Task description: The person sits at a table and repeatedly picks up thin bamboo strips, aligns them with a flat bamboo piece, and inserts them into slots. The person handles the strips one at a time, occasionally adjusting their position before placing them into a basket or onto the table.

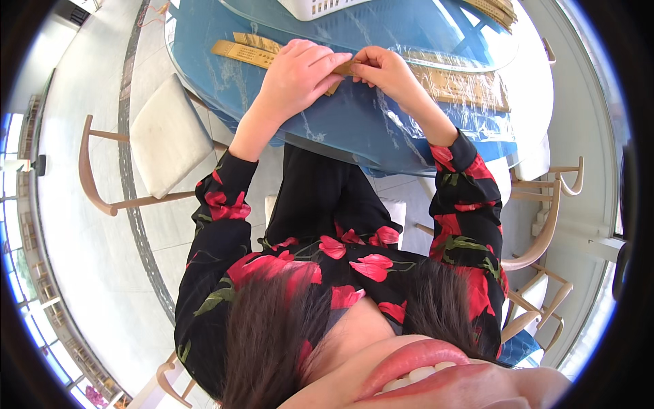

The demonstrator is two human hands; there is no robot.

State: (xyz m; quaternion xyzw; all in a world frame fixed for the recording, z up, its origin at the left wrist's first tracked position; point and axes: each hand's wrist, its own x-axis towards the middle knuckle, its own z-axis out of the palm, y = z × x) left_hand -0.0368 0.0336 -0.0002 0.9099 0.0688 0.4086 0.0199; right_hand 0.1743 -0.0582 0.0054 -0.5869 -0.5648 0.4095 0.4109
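Both hands meet over the near edge of a round table with a blue marbled top (327, 126). My left hand (297, 76) lies over a small golden-brown flat strip (345, 68), its thumb and fingers closed on it. My right hand (387, 73) pinches the right end of that strip between thumb and fingertips. The left palm hides much of the strip. Printed golden-brown flat strips (240, 53) lie on the table just left of my left hand. Right of my right hand is a brown pack in clear plastic wrap (460, 85).
A white slotted plastic basket (325, 8) stands at the far side of the table. More brown strips (496, 11) are stacked at the far right. A wooden chair with a pale seat (170, 136) stands left; other wooden chairs (545, 232) stand right.
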